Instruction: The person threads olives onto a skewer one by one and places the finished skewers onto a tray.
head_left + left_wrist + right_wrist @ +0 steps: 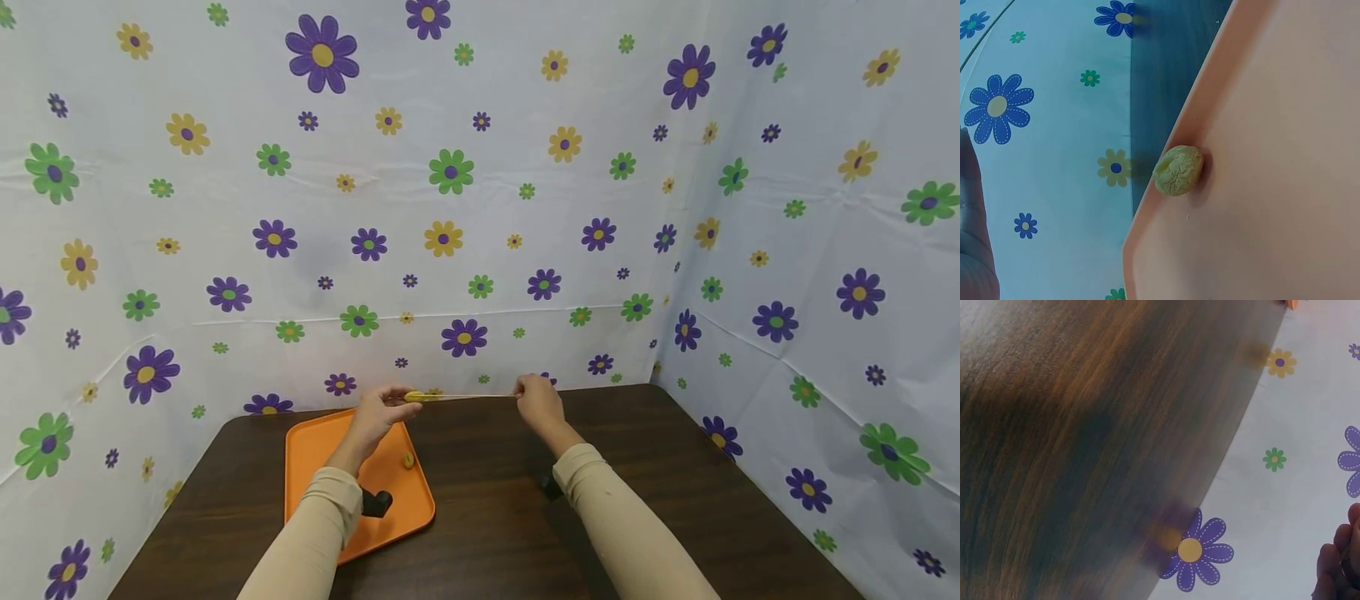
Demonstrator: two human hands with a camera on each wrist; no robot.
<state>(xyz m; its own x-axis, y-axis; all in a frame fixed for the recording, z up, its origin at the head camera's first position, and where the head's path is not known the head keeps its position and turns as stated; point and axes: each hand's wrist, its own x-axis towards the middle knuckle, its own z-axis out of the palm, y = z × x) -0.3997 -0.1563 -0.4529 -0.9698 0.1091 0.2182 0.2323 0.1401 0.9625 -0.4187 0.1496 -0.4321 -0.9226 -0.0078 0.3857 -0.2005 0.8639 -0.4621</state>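
Beige sleeves [300,533] stretch over the tabletop [487,500]; my left hand [377,417] pinches a yellow piece [417,397], my curled right hand [538,404] grips the pale strand [476,397] running taut from it, raised between them, a yellowish lump [408,460] on the orange tray [306,450]

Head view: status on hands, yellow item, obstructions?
Left hand holding yellow item. Right hand holding pale strand, straight between hands. Nothing visible blocking strand; yellowish lump sits on orange tray.

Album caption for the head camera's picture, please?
Left hand holds a yellow piece, a thin strand running from it to right hand, dark table and orange tray below.
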